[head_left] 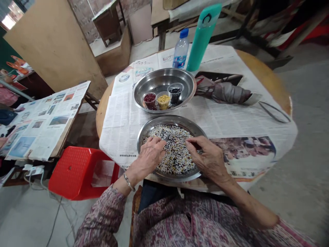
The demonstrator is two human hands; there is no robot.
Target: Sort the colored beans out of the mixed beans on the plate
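Grain mix [177, 137], white, black and yellow, lies in near steel basin [178, 176] on newspapered table [263, 75]. Left hand [151, 152] loosely open over grain; right hand [209, 157] curled above, pinch unclear from here. Farther basin [154, 80] holds three seed cups [163, 104].

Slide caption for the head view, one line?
Left hand and right hand at a metal dish of mixed grains; beyond, a metal bowl holds three filled cups.
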